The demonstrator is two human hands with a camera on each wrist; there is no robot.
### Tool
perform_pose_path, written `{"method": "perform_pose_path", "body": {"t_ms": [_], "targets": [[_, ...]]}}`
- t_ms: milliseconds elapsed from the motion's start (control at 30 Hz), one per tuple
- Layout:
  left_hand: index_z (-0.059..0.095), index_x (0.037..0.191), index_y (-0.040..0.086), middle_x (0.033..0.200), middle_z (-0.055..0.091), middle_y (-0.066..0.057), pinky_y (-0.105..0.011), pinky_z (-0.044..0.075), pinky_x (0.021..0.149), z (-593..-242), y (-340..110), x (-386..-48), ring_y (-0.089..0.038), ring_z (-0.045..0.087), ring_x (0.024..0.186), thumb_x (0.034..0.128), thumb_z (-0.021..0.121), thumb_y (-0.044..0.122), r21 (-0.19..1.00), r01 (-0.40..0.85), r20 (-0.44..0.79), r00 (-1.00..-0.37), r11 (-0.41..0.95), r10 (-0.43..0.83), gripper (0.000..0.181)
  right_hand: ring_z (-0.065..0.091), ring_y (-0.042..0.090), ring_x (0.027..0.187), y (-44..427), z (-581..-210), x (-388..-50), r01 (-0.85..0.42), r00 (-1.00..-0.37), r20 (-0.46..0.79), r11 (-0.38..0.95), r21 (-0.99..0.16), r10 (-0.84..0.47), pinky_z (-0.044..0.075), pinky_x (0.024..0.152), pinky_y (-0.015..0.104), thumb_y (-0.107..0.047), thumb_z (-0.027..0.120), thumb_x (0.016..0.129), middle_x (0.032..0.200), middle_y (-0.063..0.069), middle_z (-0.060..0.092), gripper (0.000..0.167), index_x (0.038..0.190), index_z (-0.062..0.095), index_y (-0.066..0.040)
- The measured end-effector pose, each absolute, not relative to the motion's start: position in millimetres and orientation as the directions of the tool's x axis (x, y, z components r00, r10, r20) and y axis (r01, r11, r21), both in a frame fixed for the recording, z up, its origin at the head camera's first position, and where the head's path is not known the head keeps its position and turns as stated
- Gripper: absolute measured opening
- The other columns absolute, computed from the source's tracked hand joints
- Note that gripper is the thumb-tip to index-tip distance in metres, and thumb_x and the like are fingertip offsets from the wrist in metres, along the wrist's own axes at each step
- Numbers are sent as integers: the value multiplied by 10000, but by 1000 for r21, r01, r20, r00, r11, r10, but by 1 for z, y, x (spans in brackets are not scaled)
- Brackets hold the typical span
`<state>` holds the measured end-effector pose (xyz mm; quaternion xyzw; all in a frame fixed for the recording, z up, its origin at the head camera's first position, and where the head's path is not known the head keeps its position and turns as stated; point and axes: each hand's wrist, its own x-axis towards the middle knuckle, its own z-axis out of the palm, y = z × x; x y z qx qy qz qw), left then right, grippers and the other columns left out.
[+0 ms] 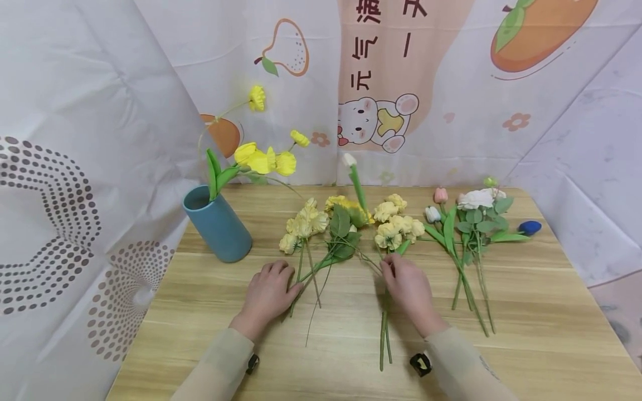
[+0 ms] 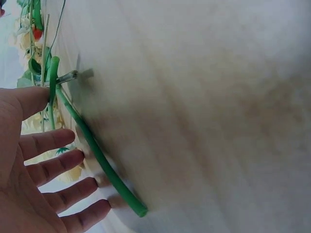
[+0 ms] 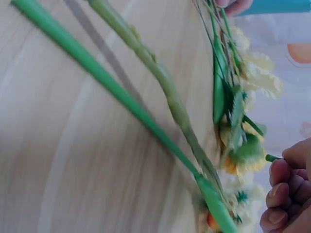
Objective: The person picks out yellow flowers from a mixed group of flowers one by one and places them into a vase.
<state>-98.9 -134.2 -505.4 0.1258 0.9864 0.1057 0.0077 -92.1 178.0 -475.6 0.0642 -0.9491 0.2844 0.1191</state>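
Observation:
My right hand (image 1: 408, 281) pinches the end of a green stem (image 3: 273, 158) between thumb and fingertips, the other fingers curled. That stem appears to belong to the white tulip (image 1: 349, 160) raised above the yellow flowers, though leaves hide part of it. My left hand (image 1: 271, 292) rests low over the wood beside the stems of pale yellow flowers (image 1: 306, 221). Its fingers (image 2: 58, 167) are spread and relaxed, and the thumb touches a green stem (image 2: 99, 155). Under the right hand lie more pale yellow flowers (image 1: 398, 228) with long stems (image 3: 116, 90).
A blue vase (image 1: 218, 225) holding yellow flowers (image 1: 261, 161) leans at the back left. Pink and white tulips (image 1: 433, 214), a white rose bunch (image 1: 476, 199) and a blue tulip (image 1: 529, 227) lie at the right. A printed curtain (image 1: 311, 100) hangs behind the wooden table (image 1: 200, 312).

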Motion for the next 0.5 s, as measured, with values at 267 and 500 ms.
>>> {"method": "perform_pose_path", "body": {"t_ms": [267, 500], "targets": [[707, 1188, 99, 1268, 641, -122, -578, 520, 927, -502, -129, -105, -404, 597, 1187, 988, 649, 456, 221, 221, 7, -974, 950, 225, 413, 465, 105, 495, 228, -471, -80, -158, -937, 348, 842, -517, 38, 385, 448, 265, -48, 654, 975, 636, 48, 601, 81, 944, 661, 27], [723, 1128, 72, 1163, 628, -136, -543, 512, 916, -501, -127, -111, -402, 576, 1112, 997, 647, 403, 248, 191, -16, -979, 950, 202, 364, 449, 151, 516, 273, -478, -70, -6, -956, 253, 849, -529, 151, 358, 476, 301, -82, 606, 1008, 653, 75, 588, 154, 979, 644, 65]]}}
